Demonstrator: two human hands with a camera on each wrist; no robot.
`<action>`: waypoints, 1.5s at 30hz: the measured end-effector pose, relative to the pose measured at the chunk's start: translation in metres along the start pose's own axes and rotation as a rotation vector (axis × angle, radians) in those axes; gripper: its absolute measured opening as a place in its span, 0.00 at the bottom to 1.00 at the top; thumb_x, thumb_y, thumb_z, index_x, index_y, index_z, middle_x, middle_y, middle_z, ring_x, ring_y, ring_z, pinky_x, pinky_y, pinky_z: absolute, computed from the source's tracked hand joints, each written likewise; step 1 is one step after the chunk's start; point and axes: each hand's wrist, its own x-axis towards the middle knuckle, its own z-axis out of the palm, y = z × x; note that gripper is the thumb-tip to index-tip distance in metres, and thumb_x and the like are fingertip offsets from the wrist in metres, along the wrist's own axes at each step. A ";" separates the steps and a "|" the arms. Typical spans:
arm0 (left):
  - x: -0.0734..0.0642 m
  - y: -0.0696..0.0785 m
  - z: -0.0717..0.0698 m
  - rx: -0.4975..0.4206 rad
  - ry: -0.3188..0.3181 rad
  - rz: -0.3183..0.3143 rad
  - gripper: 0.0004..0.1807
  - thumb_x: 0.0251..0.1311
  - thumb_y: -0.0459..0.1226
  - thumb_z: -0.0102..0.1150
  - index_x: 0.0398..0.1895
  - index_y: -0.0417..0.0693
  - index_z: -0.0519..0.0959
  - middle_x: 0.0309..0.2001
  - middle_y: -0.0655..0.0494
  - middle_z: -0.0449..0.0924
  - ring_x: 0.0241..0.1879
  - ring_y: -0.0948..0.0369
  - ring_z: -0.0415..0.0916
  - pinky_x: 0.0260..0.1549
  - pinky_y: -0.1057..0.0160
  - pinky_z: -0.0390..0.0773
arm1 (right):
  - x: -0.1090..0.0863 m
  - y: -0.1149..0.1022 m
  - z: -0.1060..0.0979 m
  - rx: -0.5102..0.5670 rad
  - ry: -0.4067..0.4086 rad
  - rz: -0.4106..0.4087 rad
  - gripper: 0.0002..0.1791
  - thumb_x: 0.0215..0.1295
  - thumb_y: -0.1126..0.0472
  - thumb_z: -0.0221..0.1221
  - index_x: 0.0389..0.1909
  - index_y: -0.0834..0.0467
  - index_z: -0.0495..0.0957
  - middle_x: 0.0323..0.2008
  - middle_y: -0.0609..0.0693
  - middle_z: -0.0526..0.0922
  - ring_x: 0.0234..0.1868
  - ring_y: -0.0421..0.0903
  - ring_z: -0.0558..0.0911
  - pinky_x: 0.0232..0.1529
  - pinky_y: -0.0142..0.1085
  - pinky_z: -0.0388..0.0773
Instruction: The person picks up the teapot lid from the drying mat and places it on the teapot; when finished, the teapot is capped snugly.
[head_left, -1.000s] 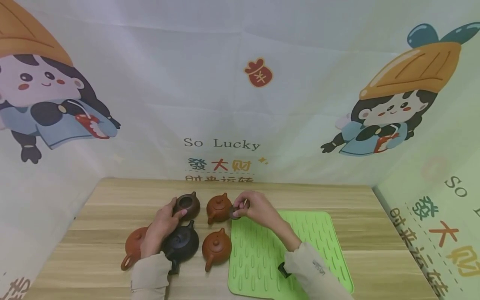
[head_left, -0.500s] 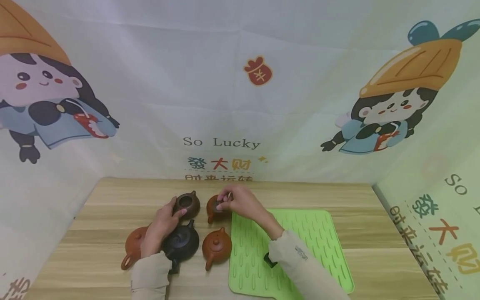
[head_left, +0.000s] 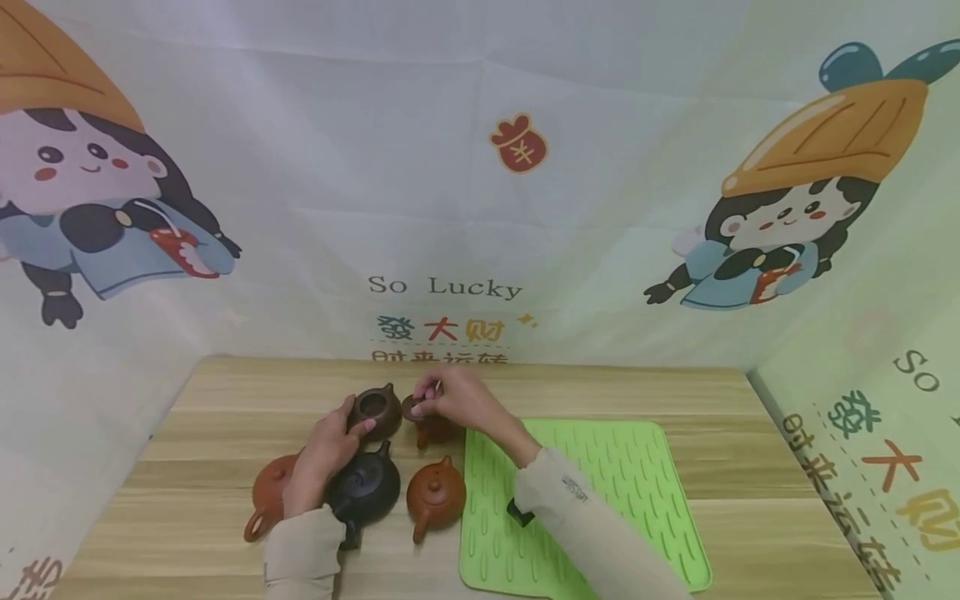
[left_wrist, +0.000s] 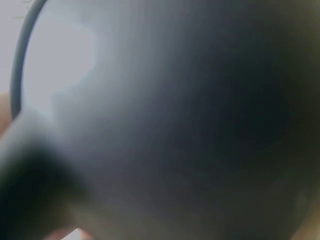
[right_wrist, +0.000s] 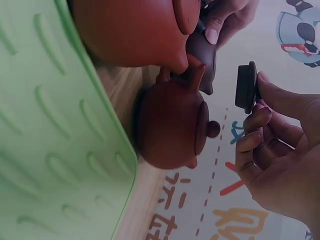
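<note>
My left hand grips the side of a small dark brown teapot, whose round mouth is uncovered. Between thumb and fingers my right hand pinches a dark teapot lid. The lid is in the air just right of the uncovered pot, over a reddish-brown teapot that the hand partly hides. A black teapot with its lid on stands just in front of the left hand. The left wrist view is filled by a blurred dark rounded surface.
Another reddish-brown teapot stands at the front, beside a green ridged mat. One more reddish teapot lies partly behind the left forearm. A black piece shows on the mat by the right sleeve. Printed cloth rises behind the wooden table.
My right hand has carried the lid leftward from the mat's back left corner, across the reddish-brown teapot, toward the uncovered pot. The left hand has kept its place on that pot.
</note>
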 end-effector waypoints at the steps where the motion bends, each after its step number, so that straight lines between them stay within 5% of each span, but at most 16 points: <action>1: 0.000 -0.001 0.000 0.003 -0.001 -0.001 0.45 0.83 0.48 0.58 0.86 0.27 0.52 0.77 0.19 0.61 0.77 0.25 0.62 0.76 0.29 0.66 | 0.003 -0.001 0.002 -0.006 -0.003 0.002 0.08 0.65 0.63 0.78 0.39 0.62 0.89 0.30 0.46 0.83 0.29 0.34 0.74 0.33 0.26 0.71; 15: 0.000 -0.001 0.001 -0.011 -0.024 -0.008 0.45 0.84 0.47 0.57 0.86 0.26 0.50 0.78 0.19 0.60 0.78 0.25 0.61 0.76 0.28 0.65 | 0.039 -0.020 0.026 -0.120 0.000 0.002 0.08 0.66 0.61 0.78 0.40 0.60 0.91 0.32 0.46 0.86 0.31 0.34 0.76 0.35 0.25 0.71; 24: -0.006 -0.001 -0.001 -0.012 -0.004 0.033 0.41 0.83 0.45 0.59 0.85 0.29 0.56 0.74 0.20 0.68 0.74 0.26 0.68 0.72 0.28 0.71 | 0.052 -0.029 0.044 -0.190 -0.021 0.010 0.09 0.67 0.58 0.78 0.42 0.58 0.91 0.36 0.47 0.90 0.35 0.35 0.80 0.37 0.24 0.76; 36: -0.012 0.003 -0.003 0.021 -0.015 -0.006 0.44 0.84 0.47 0.57 0.85 0.26 0.53 0.75 0.17 0.64 0.75 0.24 0.65 0.73 0.28 0.70 | 0.050 -0.029 0.058 -0.186 -0.018 0.069 0.08 0.69 0.58 0.77 0.42 0.56 0.89 0.39 0.46 0.88 0.37 0.36 0.81 0.36 0.25 0.76; 45: -0.002 0.006 0.005 0.006 -0.055 0.001 0.44 0.84 0.47 0.56 0.86 0.28 0.50 0.78 0.19 0.61 0.77 0.26 0.63 0.75 0.29 0.67 | 0.044 -0.021 0.056 -0.232 0.026 0.137 0.05 0.70 0.60 0.75 0.41 0.56 0.90 0.36 0.44 0.86 0.33 0.34 0.77 0.31 0.25 0.73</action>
